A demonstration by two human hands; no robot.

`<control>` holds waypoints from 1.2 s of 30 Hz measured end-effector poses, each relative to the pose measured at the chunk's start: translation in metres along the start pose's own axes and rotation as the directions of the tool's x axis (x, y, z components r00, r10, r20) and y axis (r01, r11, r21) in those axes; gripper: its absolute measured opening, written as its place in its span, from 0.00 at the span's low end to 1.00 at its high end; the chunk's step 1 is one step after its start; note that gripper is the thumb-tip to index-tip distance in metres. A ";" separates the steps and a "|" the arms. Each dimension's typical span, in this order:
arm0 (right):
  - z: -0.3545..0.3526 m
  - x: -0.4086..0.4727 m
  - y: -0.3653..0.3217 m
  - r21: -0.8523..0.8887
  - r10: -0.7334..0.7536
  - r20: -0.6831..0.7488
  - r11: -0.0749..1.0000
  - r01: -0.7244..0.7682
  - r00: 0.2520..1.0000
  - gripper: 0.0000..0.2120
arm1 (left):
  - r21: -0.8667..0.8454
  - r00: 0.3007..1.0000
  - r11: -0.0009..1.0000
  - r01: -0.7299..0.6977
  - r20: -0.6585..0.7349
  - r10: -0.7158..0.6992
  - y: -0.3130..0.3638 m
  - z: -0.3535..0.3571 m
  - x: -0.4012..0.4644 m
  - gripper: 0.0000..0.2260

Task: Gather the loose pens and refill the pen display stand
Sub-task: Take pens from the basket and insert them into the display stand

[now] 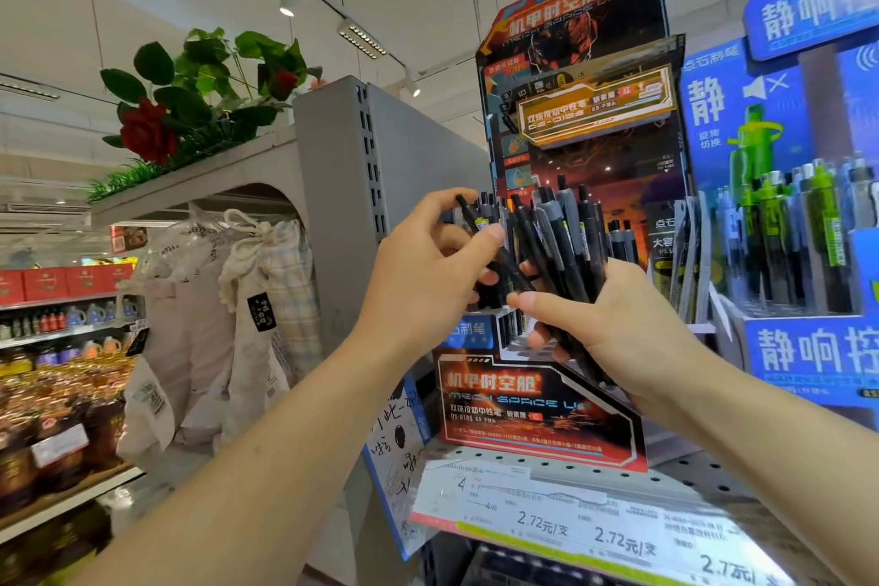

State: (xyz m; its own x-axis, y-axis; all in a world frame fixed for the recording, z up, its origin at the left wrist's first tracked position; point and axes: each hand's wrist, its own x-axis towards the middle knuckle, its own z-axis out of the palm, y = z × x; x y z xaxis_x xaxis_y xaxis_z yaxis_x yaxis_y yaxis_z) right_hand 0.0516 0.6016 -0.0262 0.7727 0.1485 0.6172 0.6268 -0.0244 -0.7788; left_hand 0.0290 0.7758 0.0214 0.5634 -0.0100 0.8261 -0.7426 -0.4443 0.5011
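A red and black cardboard pen display stand (537, 404) sits on the perforated shelf (618, 473). My right hand (613, 324) grips a bundle of black and grey pens (559, 243) in front of the stand, tips up. My left hand (428, 276) pinches one black pen (475, 217) at the bundle's left edge between thumb and fingers. A few more pens (620, 238) stand in the display's slots behind the bundle. The lower ends of the held pens are hidden behind my right hand.
A blue display (808, 214) with green and grey pens stands to the right. Price labels (594, 528) line the shelf edge. A grey shelf upright (352, 186) is to the left, with hanging cloth bags (238, 300), artificial roses (152, 133) and grocery shelves (62, 371) beyond.
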 end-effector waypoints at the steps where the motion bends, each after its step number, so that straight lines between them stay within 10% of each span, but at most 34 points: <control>1: 0.000 0.000 0.000 -0.008 0.001 0.002 1.000 -0.001 1.000 0.18 | -0.034 1.000 0.999 0.001 -0.005 -0.002 0.001 0.002 -0.001 0.14; 6: -0.001 0.005 0.004 0.134 0.051 -0.041 0.990 -0.045 0.998 0.08 | -0.364 0.967 0.932 0.001 -0.236 -0.093 0.004 -0.007 0.009 0.18; 10: -0.006 0.009 0.008 0.113 0.163 -0.088 0.982 -0.153 0.983 0.12 | -0.176 0.925 0.973 -0.151 -0.372 0.076 0.002 -0.023 0.012 0.20; 26: -0.007 0.009 0.006 0.145 0.151 -0.058 0.979 -0.142 0.987 0.09 | 0.259 0.932 0.927 -0.273 -0.169 0.321 0.007 -0.004 0.005 0.16; 36: -0.022 0.019 0.005 0.175 0.139 -0.139 0.978 -0.114 0.980 0.11 | 0.484 0.993 0.867 -0.117 0.035 0.114 -0.005 -0.011 0.009 0.23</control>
State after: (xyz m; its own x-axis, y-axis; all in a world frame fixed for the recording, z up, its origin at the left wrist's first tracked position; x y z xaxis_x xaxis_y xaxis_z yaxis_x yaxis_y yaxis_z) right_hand 0.0714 0.5822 -0.0159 0.8589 0.0051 0.5121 0.5070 0.1325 -0.8517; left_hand 0.0337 0.7881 0.0294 0.4871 -0.0920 0.8685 -0.5348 -0.8176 0.2133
